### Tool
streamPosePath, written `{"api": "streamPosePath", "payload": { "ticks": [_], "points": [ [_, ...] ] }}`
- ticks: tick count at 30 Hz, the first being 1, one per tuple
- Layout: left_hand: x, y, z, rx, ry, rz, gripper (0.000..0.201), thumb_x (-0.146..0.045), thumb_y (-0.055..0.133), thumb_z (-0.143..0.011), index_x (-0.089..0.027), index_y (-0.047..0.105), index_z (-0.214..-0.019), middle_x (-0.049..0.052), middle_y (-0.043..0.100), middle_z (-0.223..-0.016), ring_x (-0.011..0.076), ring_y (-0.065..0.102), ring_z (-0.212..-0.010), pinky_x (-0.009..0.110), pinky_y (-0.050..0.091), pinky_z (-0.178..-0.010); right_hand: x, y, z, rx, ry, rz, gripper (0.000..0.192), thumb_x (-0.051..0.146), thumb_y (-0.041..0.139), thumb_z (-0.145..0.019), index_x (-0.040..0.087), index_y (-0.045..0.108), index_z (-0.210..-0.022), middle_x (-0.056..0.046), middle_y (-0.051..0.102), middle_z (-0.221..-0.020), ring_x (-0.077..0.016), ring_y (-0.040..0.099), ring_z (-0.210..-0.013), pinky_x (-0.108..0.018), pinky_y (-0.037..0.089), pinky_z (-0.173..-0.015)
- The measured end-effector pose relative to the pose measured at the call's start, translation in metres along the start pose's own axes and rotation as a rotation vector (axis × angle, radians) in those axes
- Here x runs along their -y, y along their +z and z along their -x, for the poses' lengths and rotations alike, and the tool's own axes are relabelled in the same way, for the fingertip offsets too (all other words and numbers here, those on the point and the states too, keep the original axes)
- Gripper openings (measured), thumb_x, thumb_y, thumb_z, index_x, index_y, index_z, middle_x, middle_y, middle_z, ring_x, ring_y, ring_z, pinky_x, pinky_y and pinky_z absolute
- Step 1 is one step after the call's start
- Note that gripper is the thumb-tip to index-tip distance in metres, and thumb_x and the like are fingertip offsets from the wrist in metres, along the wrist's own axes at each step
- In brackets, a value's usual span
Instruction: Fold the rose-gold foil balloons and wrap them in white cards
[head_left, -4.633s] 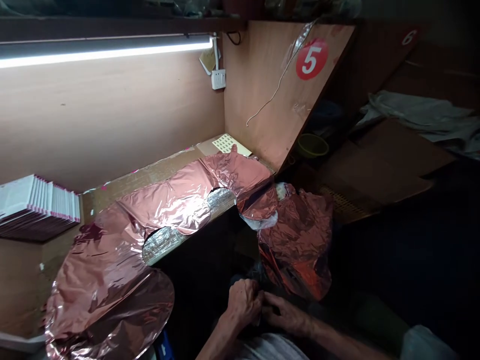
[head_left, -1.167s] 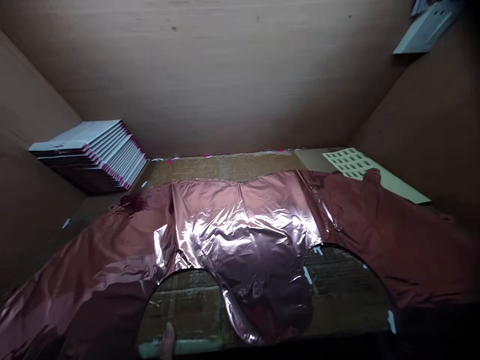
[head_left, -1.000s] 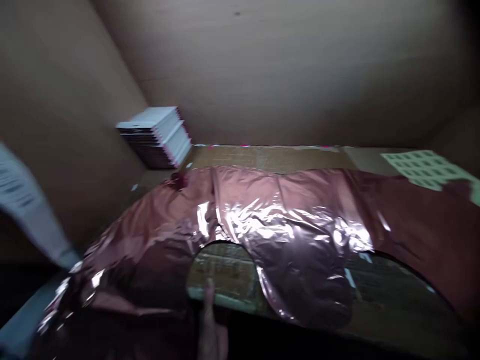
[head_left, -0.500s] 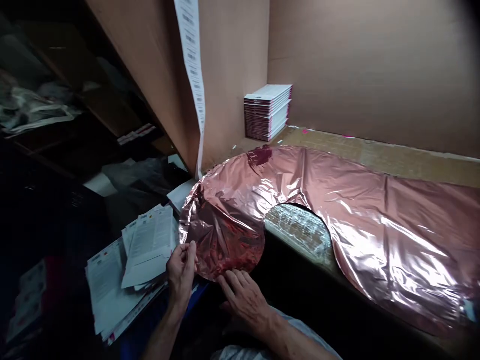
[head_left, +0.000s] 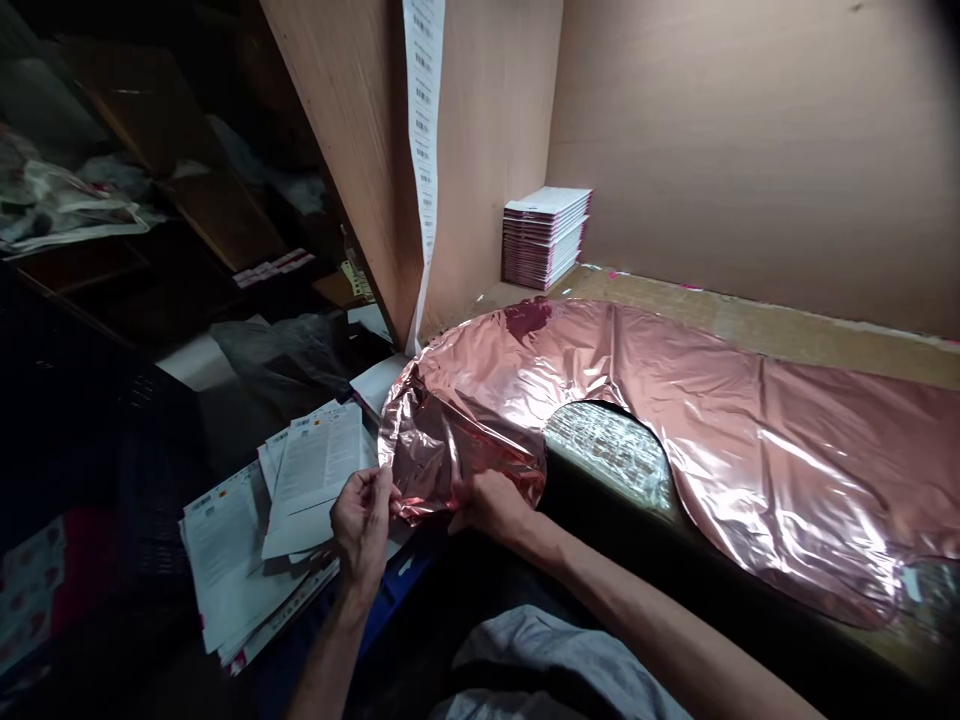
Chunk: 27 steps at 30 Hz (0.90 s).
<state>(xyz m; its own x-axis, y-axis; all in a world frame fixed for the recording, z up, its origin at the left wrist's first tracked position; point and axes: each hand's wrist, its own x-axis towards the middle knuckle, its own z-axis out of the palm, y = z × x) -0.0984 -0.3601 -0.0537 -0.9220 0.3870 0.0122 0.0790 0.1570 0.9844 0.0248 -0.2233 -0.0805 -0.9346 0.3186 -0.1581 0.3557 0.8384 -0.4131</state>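
Both hands pinch the near-left rounded end of the rose-gold foil balloon: left hand at its edge, right hand apparently underneath; its length runs far-right along the bench.

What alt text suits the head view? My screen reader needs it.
Both hands, left hand and right hand, pinch the near rounded end of a flat rose-gold foil balloon spread across a workbench. Paper sheets lie left; booklets are stacked in the corner.
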Motion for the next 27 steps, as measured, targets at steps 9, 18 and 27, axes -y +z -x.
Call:
{"api": "streamPosePath", "payload": {
  "ticks": [9, 18, 27],
  "points": [
    [-0.045, 0.028, 0.027, 0.1, 0.533, -0.353, 0.019, -0.037, 0.059, -0.087, -0.019, 0.067, -0.086, 0.003, 0.072, -0.076, 0.0156, 0.066, -0.066, 0.024, 0.053, -0.064, -0.023, -0.071, -0.015, 0.005, 0.013, -0.804, 0.054, 0.066, 0.074, -0.066, 0.013, 0.065, -0.063, 0.006, 0.039, -0.052, -0.0073, 0.033, -0.052, -0.023, 0.021, -0.048],
    [-0.003, 0.013, 0.019, 0.518, 0.775, -0.806, 0.04, -0.036, 0.055, -0.09, -0.019, 0.061, -0.126, 0.011, 0.066, -0.125, 0.0265, 0.064, -0.112, 0.038, 0.05, -0.097, -0.028, -0.078, -0.014, -0.046, 0.031, -0.812, 0.048, 0.06, 0.07, -0.076, 0.013, 0.065, -0.068, 0.004, 0.047, -0.055, -0.0089, 0.04, -0.053, -0.023, 0.026, -0.051],
    [-0.002, -0.005, 0.011, 0.991, 0.183, -1.148, 0.039, -0.038, 0.061, -0.079, -0.024, 0.066, -0.115, 0.009, 0.069, -0.119, 0.0289, 0.062, -0.113, 0.039, 0.045, -0.097, -0.099, -0.154, -0.018, -0.649, 0.299, -0.966, 0.037, 0.049, 0.066, -0.077, 0.015, 0.058, -0.066, 0.003, 0.048, -0.058, -0.0098, 0.042, -0.055, -0.022, 0.029, -0.05]
  ]
}}
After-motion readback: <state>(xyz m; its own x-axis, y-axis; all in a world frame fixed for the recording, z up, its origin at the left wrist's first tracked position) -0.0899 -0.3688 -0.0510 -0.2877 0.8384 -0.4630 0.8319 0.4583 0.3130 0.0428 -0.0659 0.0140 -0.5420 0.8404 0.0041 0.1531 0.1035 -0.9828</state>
